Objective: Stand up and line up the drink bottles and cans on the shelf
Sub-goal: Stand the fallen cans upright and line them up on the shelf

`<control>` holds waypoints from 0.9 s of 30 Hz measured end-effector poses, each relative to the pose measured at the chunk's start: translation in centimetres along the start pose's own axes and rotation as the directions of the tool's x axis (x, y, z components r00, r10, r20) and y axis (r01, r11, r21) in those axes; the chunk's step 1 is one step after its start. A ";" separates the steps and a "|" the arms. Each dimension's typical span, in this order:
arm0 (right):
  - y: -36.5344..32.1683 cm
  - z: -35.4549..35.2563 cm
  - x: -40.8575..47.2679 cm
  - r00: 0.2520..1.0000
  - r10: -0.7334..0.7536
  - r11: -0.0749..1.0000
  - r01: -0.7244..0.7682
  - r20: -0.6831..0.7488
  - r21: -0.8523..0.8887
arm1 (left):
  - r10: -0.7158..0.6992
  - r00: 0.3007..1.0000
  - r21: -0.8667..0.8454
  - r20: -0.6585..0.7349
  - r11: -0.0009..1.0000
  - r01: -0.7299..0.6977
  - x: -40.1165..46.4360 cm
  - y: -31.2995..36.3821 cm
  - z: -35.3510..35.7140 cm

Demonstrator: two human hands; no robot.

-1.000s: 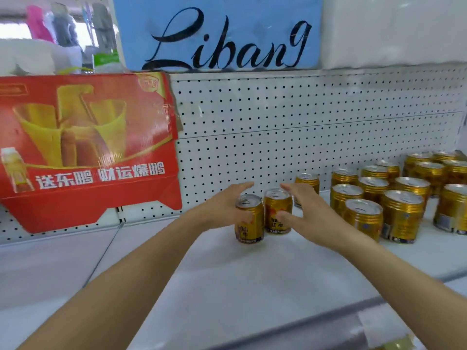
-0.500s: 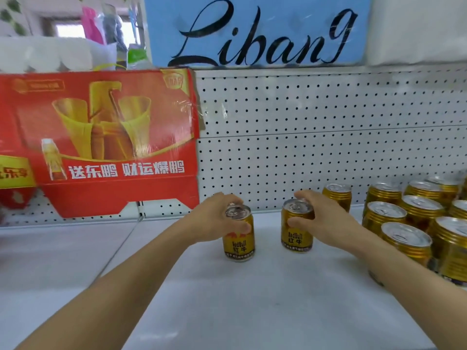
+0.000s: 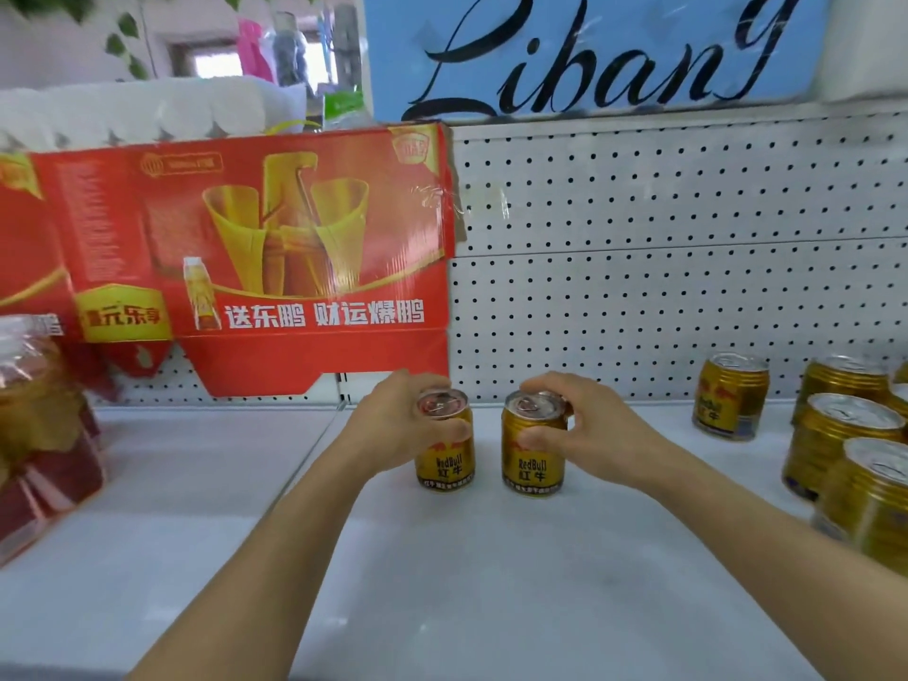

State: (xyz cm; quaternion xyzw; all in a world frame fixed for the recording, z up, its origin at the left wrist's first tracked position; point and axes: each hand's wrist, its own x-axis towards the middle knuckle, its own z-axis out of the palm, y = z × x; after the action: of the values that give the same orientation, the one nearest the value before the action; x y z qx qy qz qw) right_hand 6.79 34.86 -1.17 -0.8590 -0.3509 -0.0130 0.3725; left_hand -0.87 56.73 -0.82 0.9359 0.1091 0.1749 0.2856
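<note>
Two gold Red Bull cans stand upright side by side on the white shelf (image 3: 442, 557), near the pegboard back wall. My left hand (image 3: 398, 425) grips the left can (image 3: 446, 462) around its top. The right can (image 3: 533, 466) is held the same way by my right hand (image 3: 589, 430), thumb in front and fingers behind the rim. A small gap separates the two cans. Further right, a lone can (image 3: 730, 398) stands by the back wall, and a cluster of several more cans (image 3: 855, 454) fills the right edge.
A red cardboard drink carton (image 3: 255, 258) leans against the white pegboard (image 3: 663, 267) at the back left. A shrink-wrapped pack of bottles (image 3: 39, 425) sits at the far left. A seam between shelf panels (image 3: 304, 464) runs toward me left of my left arm.
Both hands have carried their cans leftward, away from the cluster, and brought them closer together. The view has swung left, so the cluster sits at the right edge.
</note>
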 end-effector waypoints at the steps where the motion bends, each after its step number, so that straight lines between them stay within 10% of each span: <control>1: -0.1 0.1 0.0 1.000 0.000 1.000 0.000 0.000 -0.001 | 0.002 1.000 -0.007 -0.002 1.000 -0.002 0.0 -0.2 0.1; 22: -1.3 0.8 -1.2 1.000 0.011 0.995 -0.010 0.005 -0.095 | -0.005 0.999 0.078 0.050 0.997 0.001 -0.4 0.5 0.1; 27: -0.8 -1.0 -4.5 0.993 -0.095 0.952 0.070 -0.068 -0.298 | 0.205 0.970 0.209 -0.129 0.962 -0.175 -3.9 5.0 0.8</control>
State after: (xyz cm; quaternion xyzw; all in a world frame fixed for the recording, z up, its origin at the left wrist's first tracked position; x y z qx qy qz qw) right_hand 3.19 31.95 -1.25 -0.8883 -0.3652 -0.1158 0.2532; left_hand -3.64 51.08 0.35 0.9499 0.0565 0.2594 0.1647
